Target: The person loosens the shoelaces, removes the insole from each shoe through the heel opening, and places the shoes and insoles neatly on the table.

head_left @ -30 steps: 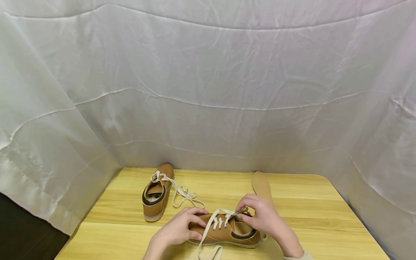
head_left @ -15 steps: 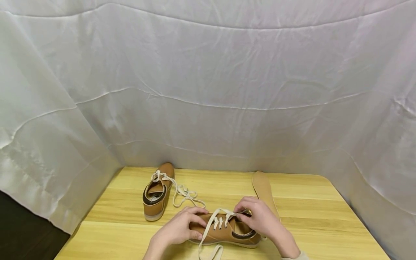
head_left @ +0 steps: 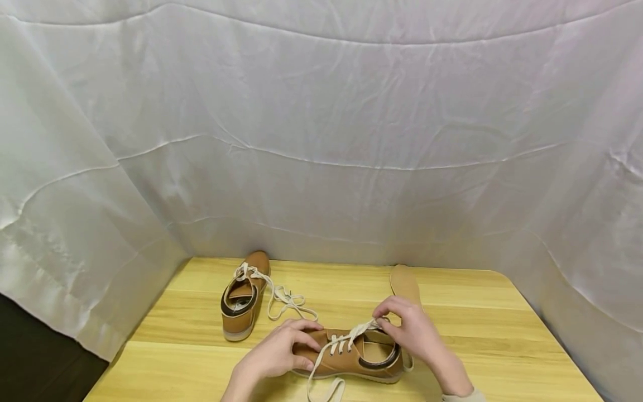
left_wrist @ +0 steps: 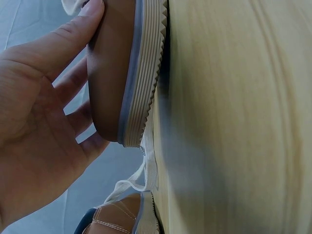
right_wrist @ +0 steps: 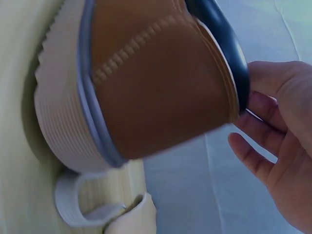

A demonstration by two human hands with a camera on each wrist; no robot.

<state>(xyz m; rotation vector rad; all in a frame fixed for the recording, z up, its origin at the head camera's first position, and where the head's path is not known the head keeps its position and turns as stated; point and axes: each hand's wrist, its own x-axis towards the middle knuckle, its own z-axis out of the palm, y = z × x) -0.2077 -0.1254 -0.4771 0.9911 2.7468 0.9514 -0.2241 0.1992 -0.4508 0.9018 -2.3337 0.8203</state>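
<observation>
A brown leather shoe [head_left: 346, 365] with a dark collar lies in front of me, toe to the left. My left hand [head_left: 276, 352] holds its toe, thumb on the near side and fingers over the far side; the left wrist view shows the thumb on the brown upper [left_wrist: 114, 63]. Above the opening, my right hand [head_left: 414, 332] pinches the cream shoelace [head_left: 358, 333] between thumb and fingers. In the right wrist view the heel [right_wrist: 165, 92] hides part of that hand, and the pinched lace is out of sight. One loose lace end [head_left: 334, 388] trails on the near side.
A matching shoe [head_left: 238, 324] stands at the back left, its long lace [head_left: 288, 301] spread rightward on the wooden table [head_left: 482, 318]. A tan insole [head_left: 404, 282] lies behind my right hand. Grey curtains [head_left: 321, 195] enclose the back and sides.
My right hand has moved slightly right, drawing the lace toward the heel. The raised lace loop over the shoe has flattened along the eyelets. My left hand has stayed on the toe.
</observation>
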